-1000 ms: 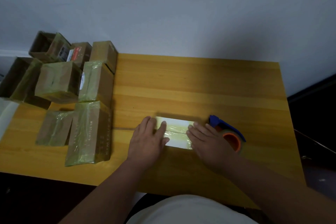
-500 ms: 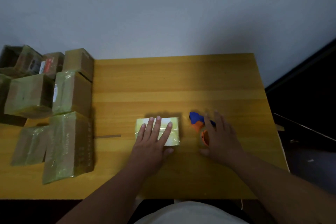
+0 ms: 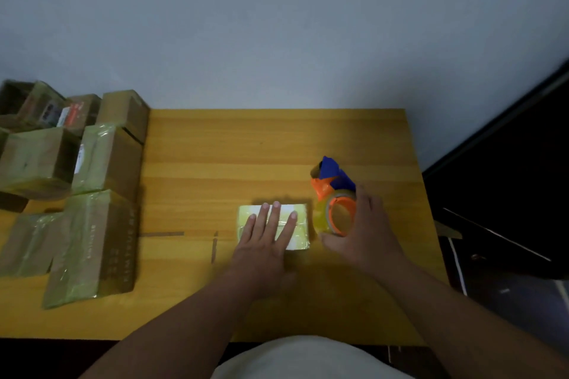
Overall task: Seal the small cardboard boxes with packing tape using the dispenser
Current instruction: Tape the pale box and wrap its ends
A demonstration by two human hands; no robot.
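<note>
Small box (image 3: pixel 300 226): sits mid-front of the surface (image 3: pixel 246 144), top looks glossy, prob. already taped in part. Left hand (image 3: pixel 264 243) lies flat on it, fingers (image 3: pixel 275 212) straight and spread, pressing down, not gripping. Judged light, stiff-walled, slick under tape; likely to skid w/o that pin, so hold from above w/ palm, or by side walls when turning.

Dispenser (image 3: pixel 334 194): just right of box, nearly touching; blue handle, orange hub, clear roll. Right hand (image 3: pixel 366 234) wraps the roll, fingers curled round it, thumb under. Judged light but awkward; blade end sharp, so take by roll or handle.

Left edge of surface: stack of taped boxes (image 3: pixel 92 194), well apart. Tape scraps (image 3: pixel 163 234) stuck on surface between stack and box.
</note>
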